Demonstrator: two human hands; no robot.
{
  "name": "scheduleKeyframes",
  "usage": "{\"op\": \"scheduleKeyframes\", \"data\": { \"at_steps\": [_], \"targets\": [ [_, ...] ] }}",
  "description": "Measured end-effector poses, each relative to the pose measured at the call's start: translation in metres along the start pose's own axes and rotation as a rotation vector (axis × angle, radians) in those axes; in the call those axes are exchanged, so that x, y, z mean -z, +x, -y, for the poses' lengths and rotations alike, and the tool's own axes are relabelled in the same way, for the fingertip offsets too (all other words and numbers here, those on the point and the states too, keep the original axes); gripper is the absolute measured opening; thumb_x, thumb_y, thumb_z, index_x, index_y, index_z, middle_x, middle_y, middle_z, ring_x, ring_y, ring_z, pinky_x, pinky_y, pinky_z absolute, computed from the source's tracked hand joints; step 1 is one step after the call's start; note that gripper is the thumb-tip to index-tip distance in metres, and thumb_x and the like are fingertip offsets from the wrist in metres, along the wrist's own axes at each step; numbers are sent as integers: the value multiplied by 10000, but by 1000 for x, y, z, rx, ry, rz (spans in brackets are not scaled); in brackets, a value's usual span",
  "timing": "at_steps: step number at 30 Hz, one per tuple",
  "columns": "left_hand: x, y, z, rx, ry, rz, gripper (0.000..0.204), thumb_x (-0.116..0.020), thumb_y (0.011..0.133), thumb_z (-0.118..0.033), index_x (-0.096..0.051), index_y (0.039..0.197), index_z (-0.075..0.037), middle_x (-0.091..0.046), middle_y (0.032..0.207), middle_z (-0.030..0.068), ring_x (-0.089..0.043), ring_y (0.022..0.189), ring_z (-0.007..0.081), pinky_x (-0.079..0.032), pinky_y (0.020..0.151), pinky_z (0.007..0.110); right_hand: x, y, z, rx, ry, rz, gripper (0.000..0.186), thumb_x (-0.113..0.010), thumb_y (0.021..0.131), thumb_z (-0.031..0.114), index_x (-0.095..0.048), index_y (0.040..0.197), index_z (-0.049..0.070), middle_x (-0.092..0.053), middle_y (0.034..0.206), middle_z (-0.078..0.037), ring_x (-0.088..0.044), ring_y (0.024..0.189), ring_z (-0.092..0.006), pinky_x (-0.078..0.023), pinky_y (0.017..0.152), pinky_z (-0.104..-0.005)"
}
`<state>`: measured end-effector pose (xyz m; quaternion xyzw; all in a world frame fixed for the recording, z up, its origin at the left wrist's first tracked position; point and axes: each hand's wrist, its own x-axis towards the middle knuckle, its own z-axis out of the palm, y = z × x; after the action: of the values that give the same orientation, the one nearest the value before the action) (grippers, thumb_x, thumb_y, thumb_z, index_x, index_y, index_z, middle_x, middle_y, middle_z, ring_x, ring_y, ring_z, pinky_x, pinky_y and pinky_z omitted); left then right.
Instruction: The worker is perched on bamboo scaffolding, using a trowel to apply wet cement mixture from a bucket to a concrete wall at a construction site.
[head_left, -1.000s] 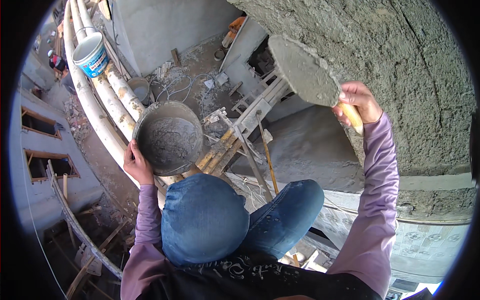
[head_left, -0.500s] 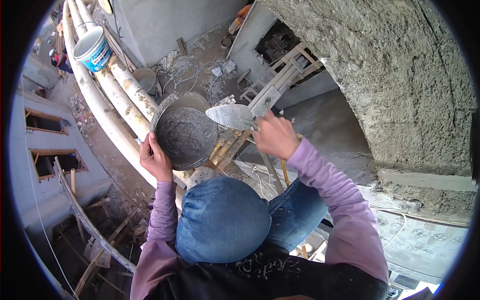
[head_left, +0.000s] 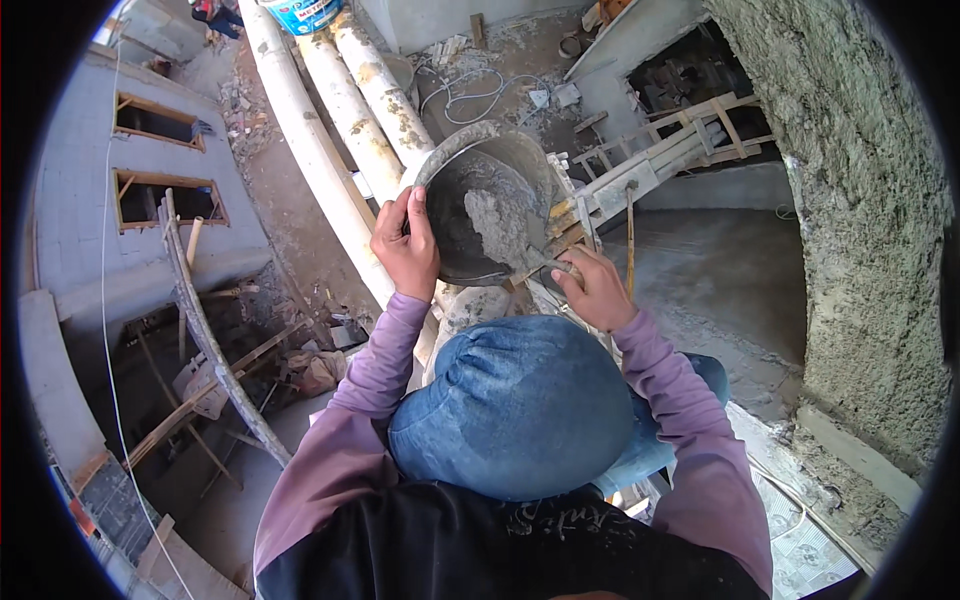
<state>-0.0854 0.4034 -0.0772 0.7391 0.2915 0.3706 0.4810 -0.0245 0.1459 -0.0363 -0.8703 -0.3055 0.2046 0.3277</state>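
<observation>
My left hand (head_left: 408,243) grips the left rim of a dark round bucket (head_left: 540,165), thumb over the edge. Grey wet mortar (head_left: 440,225) lines the inside of the bucket. In my right hand (head_left: 597,288) is the handle of a trowel (head_left: 540,260), fingers wrapped round it. The trowel's blade reaches into the bucket and is covered by a heap of mortar, so its outline is mostly hidden. The bucket is tilted toward me, just beyond my bent knee in blue jeans (head_left: 515,405).
Pale round poles (head_left: 350,120) run off to the far left, with a blue-and-white bucket (head_left: 303,14) on them. A rough plastered wall (head_left: 870,200) rises at right. Wooden planks (head_left: 650,180) span the drop beyond. Far below lie a hose and rubble. A person (head_left: 217,15) is at top left.
The trowel has come down from beside the bucket into it and now carries mortar. My left hand still holds the rim; the bucket tips more. The view has swung left.
</observation>
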Motion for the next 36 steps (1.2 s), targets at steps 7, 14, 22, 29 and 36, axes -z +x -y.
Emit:
{"op": "scheduleKeyframes", "data": {
  "at_steps": [7,14,22,29,36],
  "targets": [
    [14,8,13,36,53,-49,256,-623,995,-186,-722,1056,43,-704,846,68,-622,765,119,-494,720,264,127,-51,69,55,-212,-249,207,-745,803,83,-638,941,-30,-614,853,-176,-609,701,-368,-479,618,-404],
    [11,13,16,56,66,-62,280,-637,990,-223,-725,1078,28,-717,859,66,-592,770,89,-484,716,267,267,-118,110,-305,259,5,170,-713,904,128,-665,851,-27,-649,733,-65,-597,566,-101,-454,516,-230],
    [-3,8,11,55,24,-72,296,-643,985,-216,-716,1079,56,-738,904,110,-656,848,117,-512,801,270,321,-195,60,-406,36,-842,246,-560,1010,244,-614,949,12,-552,653,-12,-430,462,-65,-345,428,-220],
    [10,9,12,26,30,-62,282,-643,988,-210,-715,1049,56,-684,828,67,-583,765,98,-482,725,257,224,-119,80,-331,-490,-327,168,-681,844,103,-657,939,-34,-630,743,-199,-644,640,-345,-479,590,-402],
    [-12,-4,-19,-34,36,58,224,-638,983,-155,-703,1029,55,-585,724,76,-513,660,122,-424,616,281,47,57,-12,57,-726,18,171,-662,711,148,-666,753,-19,-634,759,-237,-676,648,-407,-550,583,-468]
  ]
}}
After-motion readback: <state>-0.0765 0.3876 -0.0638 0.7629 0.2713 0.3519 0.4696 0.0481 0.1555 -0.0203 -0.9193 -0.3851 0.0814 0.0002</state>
